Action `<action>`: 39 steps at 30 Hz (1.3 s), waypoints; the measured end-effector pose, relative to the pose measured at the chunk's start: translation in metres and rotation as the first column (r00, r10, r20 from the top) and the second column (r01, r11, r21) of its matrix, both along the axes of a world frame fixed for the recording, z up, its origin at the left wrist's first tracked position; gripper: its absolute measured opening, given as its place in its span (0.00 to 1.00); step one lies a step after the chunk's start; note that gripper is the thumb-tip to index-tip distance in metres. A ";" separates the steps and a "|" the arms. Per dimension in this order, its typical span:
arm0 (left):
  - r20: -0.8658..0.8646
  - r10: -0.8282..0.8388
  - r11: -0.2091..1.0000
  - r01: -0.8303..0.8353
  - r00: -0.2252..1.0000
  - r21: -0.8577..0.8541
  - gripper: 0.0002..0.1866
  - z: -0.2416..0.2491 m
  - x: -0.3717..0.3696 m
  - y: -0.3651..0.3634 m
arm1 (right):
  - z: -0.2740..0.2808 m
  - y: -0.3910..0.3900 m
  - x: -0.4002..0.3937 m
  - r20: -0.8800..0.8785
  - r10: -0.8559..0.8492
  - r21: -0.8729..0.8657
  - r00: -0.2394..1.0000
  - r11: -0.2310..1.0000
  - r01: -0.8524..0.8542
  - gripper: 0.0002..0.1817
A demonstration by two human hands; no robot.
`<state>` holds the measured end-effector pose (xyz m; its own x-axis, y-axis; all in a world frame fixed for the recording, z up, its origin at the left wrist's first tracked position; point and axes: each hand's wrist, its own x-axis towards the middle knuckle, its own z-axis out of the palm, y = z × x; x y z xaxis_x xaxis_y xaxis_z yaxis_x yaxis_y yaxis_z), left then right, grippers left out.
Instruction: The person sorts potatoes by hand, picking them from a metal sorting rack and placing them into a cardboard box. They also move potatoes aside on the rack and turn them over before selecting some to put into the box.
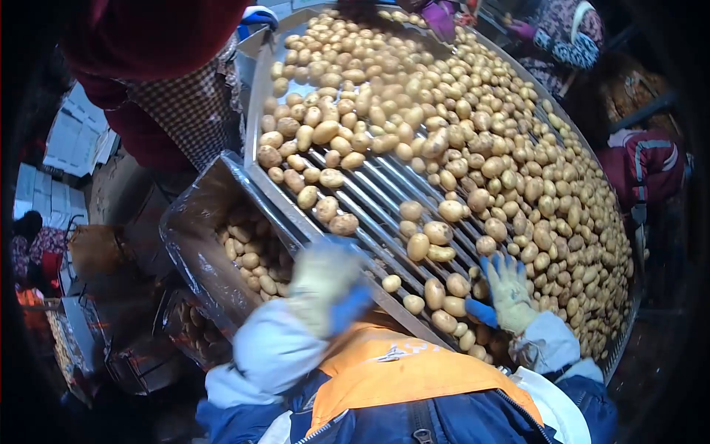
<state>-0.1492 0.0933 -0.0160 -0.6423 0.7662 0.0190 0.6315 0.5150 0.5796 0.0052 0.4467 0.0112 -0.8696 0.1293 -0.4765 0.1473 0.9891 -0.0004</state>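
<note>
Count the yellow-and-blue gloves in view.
2: one on the left hand, blurred, by the metal rim; one on the right hand, among potatoes. More may be hidden.

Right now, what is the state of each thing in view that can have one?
Potatoes, loose, piled thickest toward the picture's right.
Table, partly covered, partly bare.
Plastic bag, open, potatoes inside.
Right hand, gloved, spread open, on the potatoes.
Left hand, gloved, blurred, grip unclear.

My single view looks out from my head, forward and steeply down, close above my gloved fingers (498, 274) and the surface (392, 196).
</note>
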 end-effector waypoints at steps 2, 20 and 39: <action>-0.148 -0.313 0.944 0.325 0.938 0.063 0.27 -0.072 0.037 0.066 | -0.017 -0.010 -0.007 -0.138 0.119 -0.025 0.983 0.992 -0.123 0.61; -0.369 0.465 0.885 -0.433 0.805 0.171 0.22 -0.061 -0.107 0.019 | -0.044 -0.053 -0.188 -0.532 -0.075 -0.387 0.844 0.907 -0.164 0.19; 0.017 -0.146 0.986 0.147 0.989 -0.078 0.23 -0.012 -0.086 0.150 | -0.088 0.005 -0.169 -0.255 0.227 0.028 0.940 0.973 -0.228 0.14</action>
